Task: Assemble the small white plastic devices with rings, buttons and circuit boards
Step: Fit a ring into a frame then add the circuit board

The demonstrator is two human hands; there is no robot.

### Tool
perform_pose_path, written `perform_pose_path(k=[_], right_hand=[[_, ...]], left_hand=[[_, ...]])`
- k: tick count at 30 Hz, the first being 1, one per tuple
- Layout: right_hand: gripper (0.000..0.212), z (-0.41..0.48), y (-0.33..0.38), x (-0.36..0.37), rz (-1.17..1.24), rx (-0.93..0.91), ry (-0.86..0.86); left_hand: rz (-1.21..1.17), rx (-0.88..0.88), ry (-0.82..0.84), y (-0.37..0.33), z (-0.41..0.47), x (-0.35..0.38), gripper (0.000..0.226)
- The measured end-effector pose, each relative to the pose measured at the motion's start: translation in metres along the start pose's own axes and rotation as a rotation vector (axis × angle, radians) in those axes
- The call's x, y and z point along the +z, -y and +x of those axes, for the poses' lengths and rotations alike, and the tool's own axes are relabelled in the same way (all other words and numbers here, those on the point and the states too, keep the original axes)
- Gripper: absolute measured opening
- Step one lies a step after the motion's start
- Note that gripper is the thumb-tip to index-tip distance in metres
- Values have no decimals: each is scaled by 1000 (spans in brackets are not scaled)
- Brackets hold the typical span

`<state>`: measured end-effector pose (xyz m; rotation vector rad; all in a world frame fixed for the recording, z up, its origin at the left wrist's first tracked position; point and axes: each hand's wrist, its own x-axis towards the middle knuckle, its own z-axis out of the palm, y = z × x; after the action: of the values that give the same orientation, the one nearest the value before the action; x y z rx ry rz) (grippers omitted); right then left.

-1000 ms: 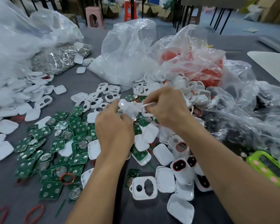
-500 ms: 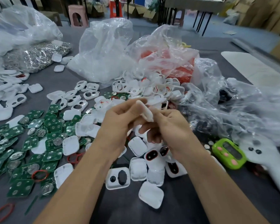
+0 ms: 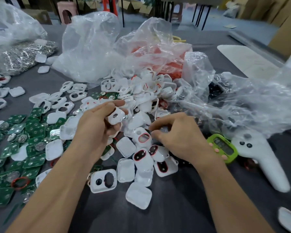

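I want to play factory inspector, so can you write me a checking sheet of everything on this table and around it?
Surface: grey table, crowded with parts.
Job's things: white shell in the left hand; heap of shells behind it; green circuit boards on the left; red ring lying on the boards; devices with red-ringed windows in the middle.
Clutter: clear plastic bags; green timer; white controller beside it.
Grips: left hand holds the white shell; right hand reaches into the parts with curled fingers, and I cannot tell if it holds anything.
Cables: none certain; yellow loop behind the bags.
Surroundings: cardboard boxes; pink stool.
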<state>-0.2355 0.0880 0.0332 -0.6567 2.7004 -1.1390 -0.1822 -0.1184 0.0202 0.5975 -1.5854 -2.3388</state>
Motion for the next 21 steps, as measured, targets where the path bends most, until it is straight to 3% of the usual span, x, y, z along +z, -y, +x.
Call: perform_pose_path(k=[3,7,9,12,15,19,21], right_hand=[[13,-2,4,10,-32,27,56],[13,-5,10,19,-351,38,-249],[13,-6,16,23,-295,-18,-317],[12,-5,37,33,-54,-178,-97],[21,9,55,54,-240,-262,130],[8,23,70,77,-476,-214,99],[17,26,73,76,-515,-200,95]], left_hand=[[-83,-115,71,-5,1,-6,29],[-105,-140,202,-18,1,-22,33],[-177,-146,210,-24,0,-30,36],[-236,-132,180,-29,2,-40,29],[-244,-123,152,-28,6,-43,17],[-189,-190,125,-26,11,-47,15],[-195,-211,149,-27,11,-47,21]])
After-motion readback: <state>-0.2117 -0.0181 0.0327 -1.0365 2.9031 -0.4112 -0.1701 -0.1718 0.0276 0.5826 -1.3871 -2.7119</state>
